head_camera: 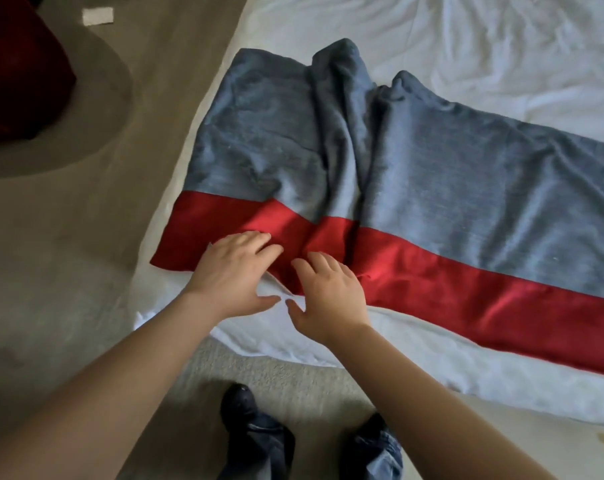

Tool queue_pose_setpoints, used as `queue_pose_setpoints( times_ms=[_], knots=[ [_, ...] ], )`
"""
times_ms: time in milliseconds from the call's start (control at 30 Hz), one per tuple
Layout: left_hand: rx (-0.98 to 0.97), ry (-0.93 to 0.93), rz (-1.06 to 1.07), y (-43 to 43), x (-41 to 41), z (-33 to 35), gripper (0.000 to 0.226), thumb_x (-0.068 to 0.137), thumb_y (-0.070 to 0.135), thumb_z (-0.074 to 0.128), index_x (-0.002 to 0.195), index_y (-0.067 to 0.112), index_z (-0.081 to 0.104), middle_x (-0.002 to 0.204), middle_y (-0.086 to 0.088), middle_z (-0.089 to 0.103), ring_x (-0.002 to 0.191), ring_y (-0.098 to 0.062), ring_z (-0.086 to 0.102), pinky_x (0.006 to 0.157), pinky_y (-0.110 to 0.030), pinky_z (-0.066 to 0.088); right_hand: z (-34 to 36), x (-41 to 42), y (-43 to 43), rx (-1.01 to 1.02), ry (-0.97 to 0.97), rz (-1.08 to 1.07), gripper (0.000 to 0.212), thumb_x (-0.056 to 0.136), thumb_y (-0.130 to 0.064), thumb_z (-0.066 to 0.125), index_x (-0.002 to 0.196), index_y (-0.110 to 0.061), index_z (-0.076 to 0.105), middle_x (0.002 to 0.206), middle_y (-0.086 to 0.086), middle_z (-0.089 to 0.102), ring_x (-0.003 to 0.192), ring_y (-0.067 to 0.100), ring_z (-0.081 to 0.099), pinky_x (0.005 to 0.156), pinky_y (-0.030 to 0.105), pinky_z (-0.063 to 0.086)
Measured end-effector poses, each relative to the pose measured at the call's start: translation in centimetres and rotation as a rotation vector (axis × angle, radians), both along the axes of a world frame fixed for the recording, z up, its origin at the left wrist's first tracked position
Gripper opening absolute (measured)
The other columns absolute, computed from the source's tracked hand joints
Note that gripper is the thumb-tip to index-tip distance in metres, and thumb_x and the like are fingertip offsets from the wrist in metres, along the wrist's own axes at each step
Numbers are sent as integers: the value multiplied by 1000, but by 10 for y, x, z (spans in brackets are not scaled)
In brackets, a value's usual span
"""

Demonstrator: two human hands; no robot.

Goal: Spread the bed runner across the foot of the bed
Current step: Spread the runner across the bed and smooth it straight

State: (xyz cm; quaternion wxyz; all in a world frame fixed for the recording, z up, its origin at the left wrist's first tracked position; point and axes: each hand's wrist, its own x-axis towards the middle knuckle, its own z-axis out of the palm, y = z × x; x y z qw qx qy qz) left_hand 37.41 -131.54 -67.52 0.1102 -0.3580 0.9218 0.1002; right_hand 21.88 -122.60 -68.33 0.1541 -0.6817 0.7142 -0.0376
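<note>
The bed runner (pixel 466 188) lies across the foot of the bed (pixel 466 46), on top of the white sheet. It is a grey cloth with a red band (pixel 484 299) along the edge nearest the person. Its left end sits near the left edge of the mattress. A bunched ridge of folds (pixel 345 116) runs across the grey field from the far edge down into the red band.

Handling: the cloth looks soft, light and limp. It drapes, creases easily and holds no shape of its own. It will likely slide on the sheet under a flat palm and drag the sheet with it. Take hold at the corners or along the hem, either side of the ridge, and draw outward.

The left hand (pixel 231 268) and right hand (pixel 328 296) rest side by side on the red band at the foot of the ridge. The fingers of both are extended and slightly spread, flat on the cloth, and grasp nothing. The thumbs point toward each other over the sheet.

Not visible: the runner's right end is cut off by the frame edge. The person's dark shoes (pixel 239 403) stand on the carpet (pixel 68 271). A dark red object (pixel 16 64) at upper left is too dim to identify.
</note>
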Motion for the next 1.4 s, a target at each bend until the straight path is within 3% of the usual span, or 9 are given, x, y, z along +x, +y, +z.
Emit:
queue_pose_setpoints(
  times_ms=[133, 233, 333, 567, 733, 933, 1100, 1267, 1400],
  knots=[
    [21, -18, -131, -21, 10, -20, 57, 55, 48, 82, 100, 18, 65, 108, -3, 63, 101, -22, 62, 81, -40, 52, -19, 10, -7, 29, 120, -42, 49, 53, -22, 80, 99, -18, 64, 99, 4, 61, 98, 27, 61, 73, 36, 54],
    [-57, 131, -210, -33, 17, -28, 19, 74, 20, 56, 86, 15, 69, 97, -5, 70, 90, -24, 68, 70, -37, 55, -25, 15, -17, -13, 132, -116, 32, 53, -9, 76, 84, -16, 67, 84, 3, 61, 76, 26, 62, 48, 29, 48],
    [-123, 226, -272, -47, 31, -35, 37, 72, 13, 40, 77, 12, 76, 93, -10, 75, 82, -23, 73, 62, -31, 57, -24, 25, -33, -5, 78, -188, 20, 62, -4, 71, 78, -15, 70, 76, 4, 61, 69, 28, 62, 40, 27, 40],
    [-188, 190, -228, -87, 84, -29, 41, 71, 13, 37, 75, 7, 77, 90, -15, 74, 75, -28, 73, 55, -37, 59, -16, 87, -73, 3, -26, -244, 23, 68, -13, 58, 84, -21, 73, 73, 3, 62, 65, 28, 62, 47, 23, 29],
    [-169, 76, 13, -112, 126, -17, 30, 64, -16, 66, 87, 0, 75, 98, -22, 71, 82, -40, 70, 69, -50, 57, -9, 134, -101, -36, -91, -145, 18, 72, -11, 60, 84, -19, 71, 77, 5, 62, 67, 30, 61, 48, 25, 25],
    [-83, 32, 119, -97, 132, -13, 46, 63, -5, 69, 107, 7, 70, 112, -16, 68, 98, -35, 67, 75, -46, 56, -11, 146, -99, -19, -186, -59, 31, 83, -9, 54, 113, -15, 62, 102, 7, 61, 95, 31, 56, 59, 34, 44],
    [-55, 163, -69, -52, 86, -16, 83, 48, 28, 88, 123, 4, 62, 121, -20, 63, 107, -33, 64, 81, -43, 54, -16, 106, -57, -114, -108, -45, 55, 62, -15, 71, 116, -14, 62, 100, 1, 64, 91, 25, 62, 63, 31, 50],
    [-139, 310, -150, -20, 52, -40, 59, 73, -5, 63, 131, 0, 54, 141, -26, 45, 129, -36, 47, 106, -42, 38, -34, 47, -10, -75, 48, -180, 64, 61, -3, 76, 123, -1, 61, 125, 16, 62, 115, 31, 60, 89, 42, 54],
    [-214, 317, -168, -26, 55, -46, 40, 83, 5, 36, 103, 0, 71, 126, -24, 59, 105, -35, 65, 83, -43, 54, -51, 39, -4, -66, 130, -164, 47, 73, 5, 68, 120, -1, 64, 123, 18, 63, 113, 33, 62, 86, 41, 55]
  ],
)
